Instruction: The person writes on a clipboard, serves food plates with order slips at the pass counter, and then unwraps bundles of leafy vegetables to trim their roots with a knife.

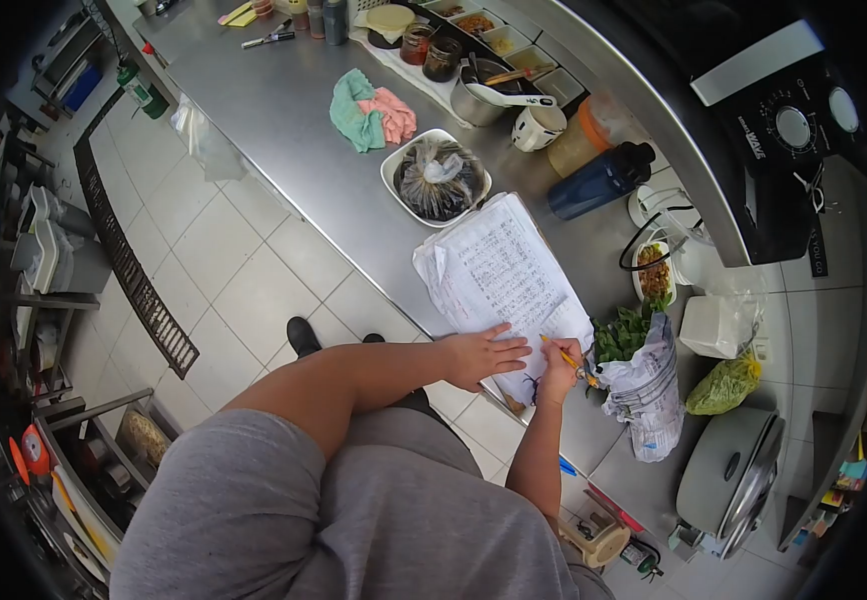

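My left hand lies flat with its fingers spread on the lower left part of a stack of handwritten papers. In my right hand is a yellow pencil, its tip at the paper's lower right part. Just above the papers stands a white container with a knotted plastic bag of dark contents. Green leaves wrapped in newspaper lie right of my right hand.
On the steel counter are green and pink cloths, a dark blue bottle, a metal pot and jars. A grey lidded appliance sits at the lower right. Shelves line the left side.
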`<state>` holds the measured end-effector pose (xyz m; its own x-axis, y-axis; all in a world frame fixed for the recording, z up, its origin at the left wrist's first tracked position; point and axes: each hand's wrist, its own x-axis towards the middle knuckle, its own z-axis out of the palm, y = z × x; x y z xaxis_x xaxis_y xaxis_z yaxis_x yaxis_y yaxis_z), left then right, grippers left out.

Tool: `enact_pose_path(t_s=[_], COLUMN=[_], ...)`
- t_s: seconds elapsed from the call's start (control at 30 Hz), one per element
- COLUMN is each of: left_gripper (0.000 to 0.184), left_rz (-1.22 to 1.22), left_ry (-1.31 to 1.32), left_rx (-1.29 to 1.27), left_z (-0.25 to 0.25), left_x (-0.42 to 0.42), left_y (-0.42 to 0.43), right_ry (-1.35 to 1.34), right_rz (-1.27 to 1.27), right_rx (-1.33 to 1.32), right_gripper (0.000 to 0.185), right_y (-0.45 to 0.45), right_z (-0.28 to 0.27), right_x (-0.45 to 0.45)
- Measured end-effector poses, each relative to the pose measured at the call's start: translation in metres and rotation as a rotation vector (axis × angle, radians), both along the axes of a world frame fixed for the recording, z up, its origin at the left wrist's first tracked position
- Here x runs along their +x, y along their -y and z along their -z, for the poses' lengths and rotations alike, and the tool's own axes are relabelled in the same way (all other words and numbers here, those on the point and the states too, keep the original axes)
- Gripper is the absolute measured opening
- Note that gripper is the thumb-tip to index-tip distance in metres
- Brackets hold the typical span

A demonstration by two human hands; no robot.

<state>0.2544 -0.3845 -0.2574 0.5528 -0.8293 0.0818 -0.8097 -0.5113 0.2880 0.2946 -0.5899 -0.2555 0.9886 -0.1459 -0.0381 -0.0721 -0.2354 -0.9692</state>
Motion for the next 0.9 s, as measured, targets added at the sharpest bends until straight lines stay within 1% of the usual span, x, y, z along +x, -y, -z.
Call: enact_pose_path(t_s=[0.37, 0.47, 0.6, 0.67, 0.8, 0.9], left_gripper=[0.088, 0.088, 0.090, 0.089, 0.088, 0.088], left_rz=[0.008, 0.003, -0.005, -0.007, -0.004, -0.005], left_ry=[-0.026, -0.020, -0.002, 0.001, -0.012, -0.017], left_rx=[0.014, -0.025, -0.048, -0.051, -0.028, -0.032], left_z=[-0.001, 0.002, 0.002, 0.001, -0.001, -0.002], left_x=[-0.001, 0.000, -0.001, 0.000, 0.000, 0.001], left_y=[0.002, 0.002, 0.002, 0.002, 0.002, 0.003], right_ry=[0.043, 0.016, 0.034, 0.059, 0.027, 0.061], right_rz=[0.028, 0.013, 0.060, 0.012, 0.082, 0.021], right_rx=[-0.017, -0.004, 0.014, 0.031, 0.039, -0.018], right_gripper=[0.008, 0.009, 0.009, 0.008, 0.007, 0.007], right_y=[0.002, 0.006, 0.003, 0.005, 0.004, 0.008], right_z=[0.001, 0.000, -0.002, 0.001, 0.000, 0.002], right_x=[0.000, 0.000, -0.001, 0.000, 0.000, 0.001])
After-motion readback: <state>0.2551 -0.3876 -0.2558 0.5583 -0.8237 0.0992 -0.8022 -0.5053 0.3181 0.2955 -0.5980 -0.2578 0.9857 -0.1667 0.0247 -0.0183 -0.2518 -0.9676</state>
